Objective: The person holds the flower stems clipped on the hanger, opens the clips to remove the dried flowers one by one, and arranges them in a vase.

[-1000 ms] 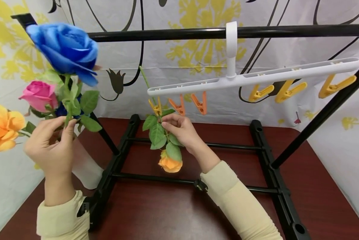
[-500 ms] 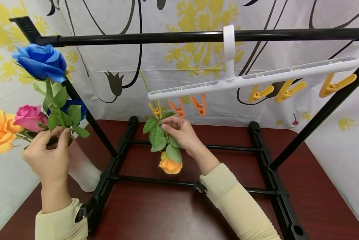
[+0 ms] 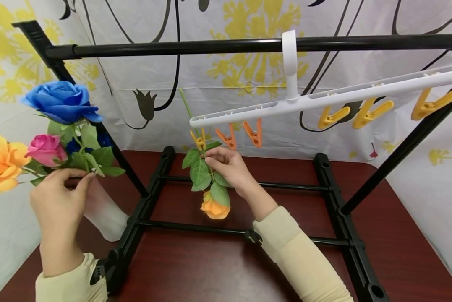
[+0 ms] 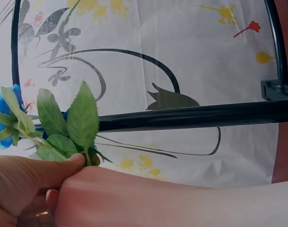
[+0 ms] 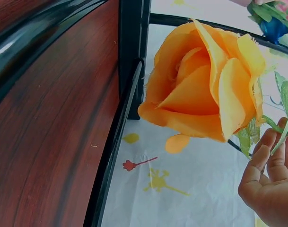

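In the head view my left hand pinches the leafy stem of a blue rose over a white vase. The left wrist view shows thumb and finger on that stem beside its leaves. An orange rose hangs head down, its stem passing a yellow clothespin at the left end of the white hanger. My right hand pinches that stem just under the clothespin. The rose's bloom fills the middle of the right wrist view.
A black rack, with its top bar, stands on the dark red table. Two orange clothespins and several yellow ones hang along the hanger. A pink rose and another orange rose are at the left.
My left hand has lowered the blue rose from the height of the top bar to well below it. The hanger's right end has tilted up slightly. My right hand stays on its stem.
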Available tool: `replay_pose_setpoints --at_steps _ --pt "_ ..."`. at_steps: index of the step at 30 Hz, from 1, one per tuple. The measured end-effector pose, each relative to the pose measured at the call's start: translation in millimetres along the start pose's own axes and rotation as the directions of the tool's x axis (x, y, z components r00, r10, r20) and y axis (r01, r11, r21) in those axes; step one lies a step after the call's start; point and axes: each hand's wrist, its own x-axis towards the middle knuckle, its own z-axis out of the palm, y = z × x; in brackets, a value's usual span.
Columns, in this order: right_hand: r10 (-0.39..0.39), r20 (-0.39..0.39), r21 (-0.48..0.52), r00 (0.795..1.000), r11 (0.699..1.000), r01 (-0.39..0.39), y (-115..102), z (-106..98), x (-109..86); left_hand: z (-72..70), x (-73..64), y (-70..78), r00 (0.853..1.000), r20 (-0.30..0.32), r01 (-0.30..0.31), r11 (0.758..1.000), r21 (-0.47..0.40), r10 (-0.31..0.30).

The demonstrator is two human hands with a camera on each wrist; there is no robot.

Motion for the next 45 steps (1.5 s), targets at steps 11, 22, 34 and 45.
replay_pose_setpoints --at_steps 11,22,34,45 --pt "0.015 0.008 -0.028 1.000 0.999 -0.015 1 3 -3.4 -20.7 -13.0 17.8 0.995 0.097 -0.023 0.999 0.043 0.018" --pt "-0.025 -0.005 -0.005 1.000 1.000 0.025 2 1 -6.9 -16.8 -25.2 72.4 0.969 0.073 -0.224 0.967 -0.124 0.234" --pt "-0.043 0.027 -0.032 0.999 0.999 0.044 0 8 -14.3 46.7 -9.2 123.2 0.939 0.100 -0.265 0.876 -0.404 0.330" --pt "-0.092 0.040 -0.028 0.995 0.995 0.093 2 15 -17.7 84.1 -11.0 150.3 0.944 -0.074 -0.324 0.861 -0.392 0.321"
